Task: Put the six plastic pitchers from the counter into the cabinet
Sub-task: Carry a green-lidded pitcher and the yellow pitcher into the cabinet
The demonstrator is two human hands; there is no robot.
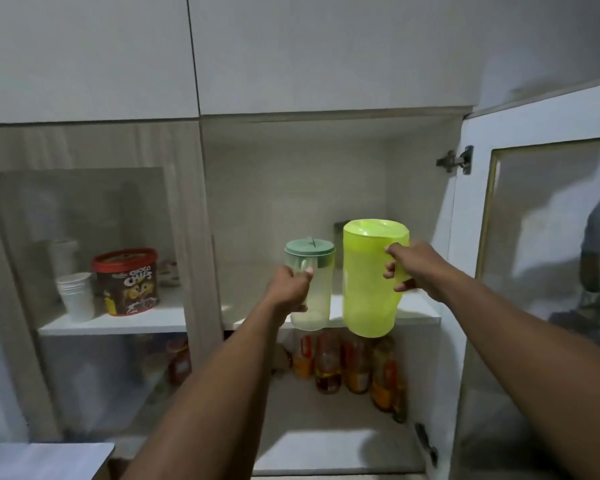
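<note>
From the head camera, both arms reach forward into the open cabinet. The left hand is wrapped around the handle of a clear pitcher with a pale green lid, holding it upright just in front of the edge of the upper shelf. The right hand is closed on the handle of a larger lime-green pitcher, also upright, just beside the clear one and in front of the same shelf edge. Bottles stand on the lower shelf beneath. Behind the shut glass door to the left sit a Choco tub and stacked white cups. The right door stands open.
</note>
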